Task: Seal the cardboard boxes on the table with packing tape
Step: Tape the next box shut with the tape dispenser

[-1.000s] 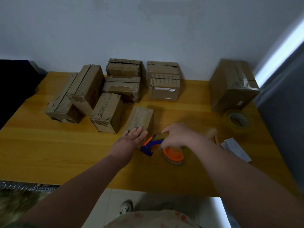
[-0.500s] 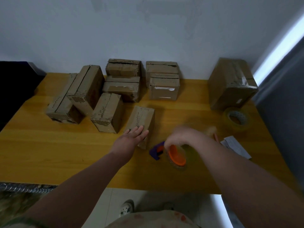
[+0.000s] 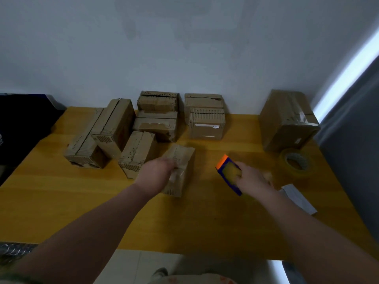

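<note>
A small cardboard box (image 3: 183, 160) lies near the middle of the wooden table (image 3: 51, 201). My left hand (image 3: 156, 172) rests on its near left side, blurred, with the fingers curled over the box top. To the right, my right hand (image 3: 251, 177) grips a blue and orange tape dispenser (image 3: 228, 172), lifted off the table and tilted, its orange end pointing away. Several more small cardboard boxes (image 3: 114, 128) stand in a cluster behind, toward the wall.
A larger taped box (image 3: 287, 119) stands at the back right, with a spare roll of tape (image 3: 296, 162) in front of it. A slip of white paper (image 3: 297, 198) lies near the right edge. A dark object (image 3: 22, 119) sits left of the table.
My right hand has lifted the dispenser and swung it to the right, away from the box. My left hand has moved further onto the small box, which has shifted slightly.
</note>
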